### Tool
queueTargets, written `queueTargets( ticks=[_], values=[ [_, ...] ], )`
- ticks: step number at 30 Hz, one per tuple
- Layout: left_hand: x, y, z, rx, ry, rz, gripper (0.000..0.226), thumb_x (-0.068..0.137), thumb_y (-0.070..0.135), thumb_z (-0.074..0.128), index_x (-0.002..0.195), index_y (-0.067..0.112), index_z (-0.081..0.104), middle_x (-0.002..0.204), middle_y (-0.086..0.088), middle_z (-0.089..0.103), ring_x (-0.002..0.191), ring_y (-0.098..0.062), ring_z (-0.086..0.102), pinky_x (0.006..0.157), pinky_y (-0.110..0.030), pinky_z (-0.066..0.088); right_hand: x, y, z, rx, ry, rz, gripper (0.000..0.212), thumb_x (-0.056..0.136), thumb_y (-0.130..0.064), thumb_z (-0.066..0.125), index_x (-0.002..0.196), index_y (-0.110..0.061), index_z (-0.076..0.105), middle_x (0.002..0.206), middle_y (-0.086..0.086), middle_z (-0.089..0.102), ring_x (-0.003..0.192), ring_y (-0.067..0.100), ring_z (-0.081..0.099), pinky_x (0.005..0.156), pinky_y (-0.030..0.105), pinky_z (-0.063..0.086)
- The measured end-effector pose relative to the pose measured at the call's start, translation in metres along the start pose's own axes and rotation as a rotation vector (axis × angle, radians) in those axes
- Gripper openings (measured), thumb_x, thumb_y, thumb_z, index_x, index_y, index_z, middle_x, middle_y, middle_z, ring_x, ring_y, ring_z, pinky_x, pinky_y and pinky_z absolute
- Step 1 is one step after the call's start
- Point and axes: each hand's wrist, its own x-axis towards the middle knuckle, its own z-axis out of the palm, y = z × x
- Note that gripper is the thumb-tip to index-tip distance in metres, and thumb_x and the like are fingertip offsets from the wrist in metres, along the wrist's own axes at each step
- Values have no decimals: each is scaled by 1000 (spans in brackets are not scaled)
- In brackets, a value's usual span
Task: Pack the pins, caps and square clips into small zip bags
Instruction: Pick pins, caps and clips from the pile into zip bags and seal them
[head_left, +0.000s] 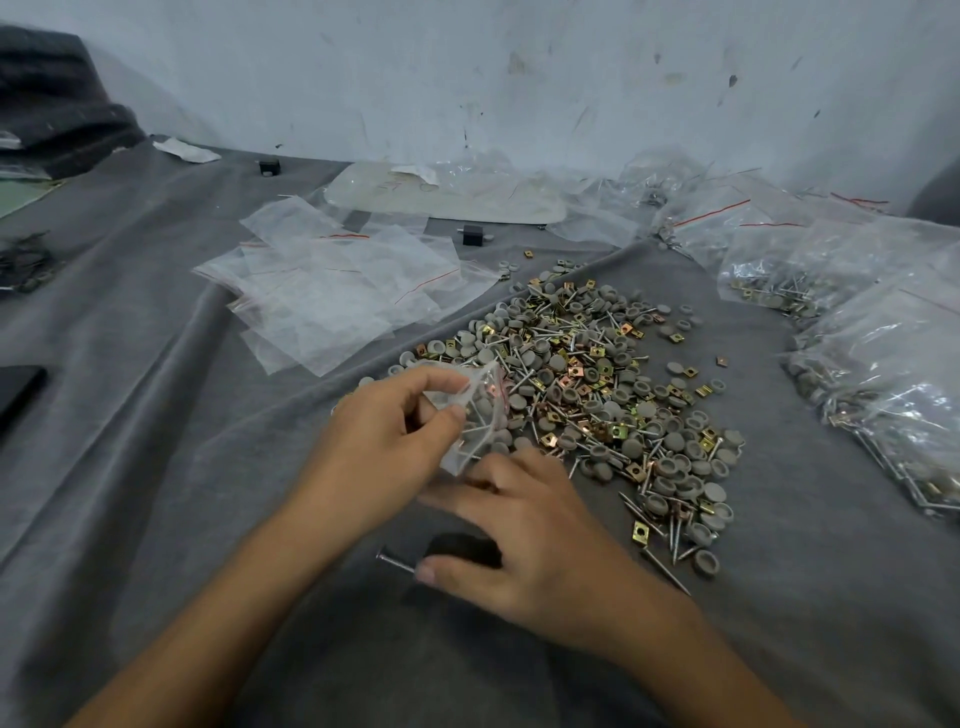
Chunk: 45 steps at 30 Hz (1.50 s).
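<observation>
A heap of grey caps, metal pins and brass square clips (587, 384) lies on the grey cloth (156, 415). My left hand (384, 447) grips a small clear zip bag (475, 410) by its mouth at the heap's near left edge; the bag holds several pins and caps. My right hand (524, 530) rests palm down just below the bag, fingers spread at the heap's edge. One loose pin (396, 562) lies beside its thumb. Whether the fingertips pinch anything is hidden.
Empty zip bags (332, 291) lie spread at the middle left. Filled bags (872, 332) are piled along the right side. A dark phone (18, 392) lies at the left edge. A small black block (474, 235) and a large plastic sheet (447, 195) sit near the wall.
</observation>
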Motion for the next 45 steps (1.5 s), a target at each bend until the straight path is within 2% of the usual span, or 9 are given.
queueTargets(
  ticks=[6, 10, 15, 22, 28, 31, 34, 39, 45],
  values=[
    [2, -2, -4, -22, 18, 1, 15, 88, 39, 63, 98, 50, 67, 57, 12, 58, 57, -5, 54, 60, -31, 46, -2, -25, 17, -207, 174, -184, 25, 94, -46, 55, 88, -28, 71, 87, -8, 60, 86, 21, 55, 78, 39, 49],
    [1, -5, -4, -23, 11, -12, 16, 88, 41, 62, 98, 52, 68, 56, 14, 56, 53, 0, 50, 58, -28, 42, -2, -21, 10, -49, 169, -111, 21, 102, -37, 50, 95, -22, 63, 90, -5, 60, 88, 18, 53, 82, 40, 45],
    [2, -5, -3, 7, 4, -16, 15, 86, 43, 60, 96, 51, 67, 57, 15, 59, 53, 0, 53, 62, -29, 43, -4, -6, -9, 530, 405, 119, 9, 98, -34, 58, 91, -29, 59, 69, -9, 60, 60, 9, 56, 57, 22, 41],
    [-4, -1, 1, 76, -32, 6, 18, 96, 24, 67, 104, 40, 69, 61, 10, 61, 55, -1, 54, 58, -34, 48, -1, 16, -15, 485, 588, 280, 6, 93, -33, 67, 88, -30, 70, 75, -15, 70, 69, 4, 67, 59, 15, 50],
    [-6, 4, 3, 82, -75, 22, 18, 97, 27, 66, 105, 43, 67, 62, 9, 64, 56, -4, 57, 60, -35, 51, 2, 19, -16, 584, 495, 166, 19, 99, -22, 64, 115, -32, 67, 96, -16, 75, 83, 10, 73, 72, 35, 59],
    [-4, 1, 1, 41, -44, 2, 22, 97, 25, 66, 100, 46, 65, 60, 11, 60, 56, -2, 54, 62, -37, 50, 0, 31, -31, 652, 521, 173, 21, 100, -19, 60, 112, -35, 66, 96, -16, 76, 86, 11, 72, 73, 28, 59],
    [-4, 1, 0, 27, -26, -3, 23, 97, 24, 66, 101, 47, 65, 60, 10, 59, 58, -5, 55, 65, -43, 53, -9, 53, -45, 458, 476, 251, 16, 96, -18, 66, 100, -33, 71, 90, -15, 72, 85, 6, 67, 74, 32, 56],
    [-3, 0, -1, 37, -24, -3, 22, 97, 27, 66, 102, 48, 65, 62, 9, 62, 58, -4, 57, 67, -45, 55, -13, 62, -47, -59, 94, 267, 16, 97, -30, 63, 107, -40, 70, 104, -18, 60, 104, 11, 48, 96, 38, 38],
    [-4, -2, -2, 46, -31, 2, 20, 97, 30, 66, 103, 49, 65, 63, 9, 63, 59, -6, 58, 66, -47, 56, -11, 64, -43, -151, 19, 330, 29, 97, -50, 56, 125, -45, 58, 109, -21, 44, 104, 8, 30, 91, 31, 25]
  ],
)
